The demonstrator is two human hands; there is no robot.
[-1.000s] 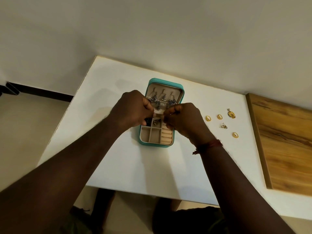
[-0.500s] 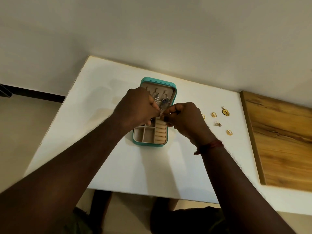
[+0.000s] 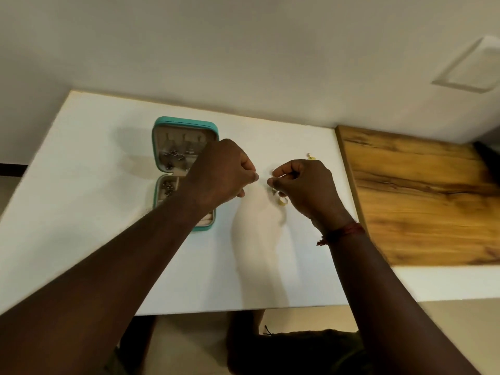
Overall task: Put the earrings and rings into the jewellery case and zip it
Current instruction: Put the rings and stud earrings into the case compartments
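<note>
Both hands pinch-closed, perhaps empty, right of open jewellery case, mid-table.

Both hands, left and right, hover with fingertips pinched, nearly meeting.

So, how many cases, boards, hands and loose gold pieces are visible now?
case: 1
board: 1
hands: 2, left hand and right hand
gold pieces: 2; the right hand may hide more
total: 6
</note>
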